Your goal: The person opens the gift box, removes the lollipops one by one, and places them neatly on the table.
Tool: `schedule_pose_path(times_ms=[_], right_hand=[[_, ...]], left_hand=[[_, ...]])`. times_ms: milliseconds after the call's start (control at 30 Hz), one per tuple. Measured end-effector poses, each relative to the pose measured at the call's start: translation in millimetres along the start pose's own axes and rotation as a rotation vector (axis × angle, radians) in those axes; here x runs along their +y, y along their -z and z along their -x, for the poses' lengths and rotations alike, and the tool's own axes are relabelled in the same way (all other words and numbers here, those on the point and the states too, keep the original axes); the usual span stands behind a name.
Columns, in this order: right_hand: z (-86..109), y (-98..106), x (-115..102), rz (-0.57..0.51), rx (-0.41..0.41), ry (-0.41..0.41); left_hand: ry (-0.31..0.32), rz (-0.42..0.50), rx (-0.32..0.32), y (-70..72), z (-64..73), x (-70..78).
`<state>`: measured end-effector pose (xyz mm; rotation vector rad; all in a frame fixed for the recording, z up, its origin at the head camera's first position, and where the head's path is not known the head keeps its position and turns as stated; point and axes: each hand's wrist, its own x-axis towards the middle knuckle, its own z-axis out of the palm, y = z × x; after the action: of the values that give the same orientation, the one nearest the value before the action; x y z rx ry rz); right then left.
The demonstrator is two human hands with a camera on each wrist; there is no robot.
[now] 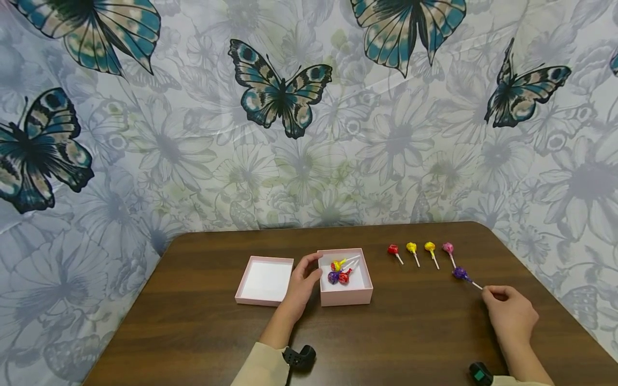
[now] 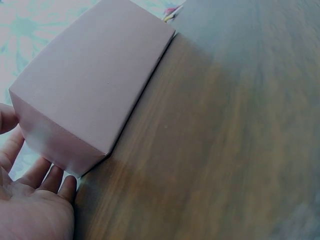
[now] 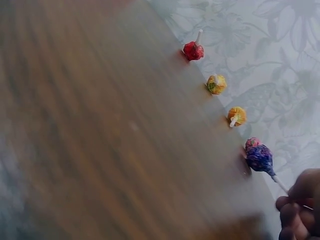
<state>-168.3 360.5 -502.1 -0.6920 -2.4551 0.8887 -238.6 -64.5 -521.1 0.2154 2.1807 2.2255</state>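
Note:
My right hand (image 1: 512,316) pinches the end of a white stick belonging to a purple-wrapped lollipop (image 1: 461,273). In the right wrist view its purple head (image 3: 260,158) partly covers a pink lollipop (image 3: 252,142). My left hand (image 1: 300,287) rests against the left side of an uncovered pink box (image 1: 345,298), its fingers along the wall in the left wrist view. Inside the box lie a yellow lollipop (image 1: 337,265), a purple one (image 1: 333,277) and a red one (image 1: 344,277).
A row on the table (image 1: 203,343) has a red lollipop (image 1: 393,249), two yellow lollipops (image 1: 411,247) and the pink one. Left of the box lies its pink-edged lid (image 1: 264,281), white inside up. Behind the table hangs a butterfly-patterned cloth (image 1: 309,177).

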Motion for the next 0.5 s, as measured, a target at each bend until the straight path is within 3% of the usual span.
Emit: schedule_pose_path(times_ms=[233,500], right_hand=[[2.3,2.7,-2.6,0.07,-0.107,0.074],[1.7,0.1,-0.4,0.13,-0.141,0.144]], left_hand=[[-0.003,0.006,-0.005,-0.7,0.3,0.1],[-0.001,-0.003,-0.005,-1.3,2.4,1.1]])
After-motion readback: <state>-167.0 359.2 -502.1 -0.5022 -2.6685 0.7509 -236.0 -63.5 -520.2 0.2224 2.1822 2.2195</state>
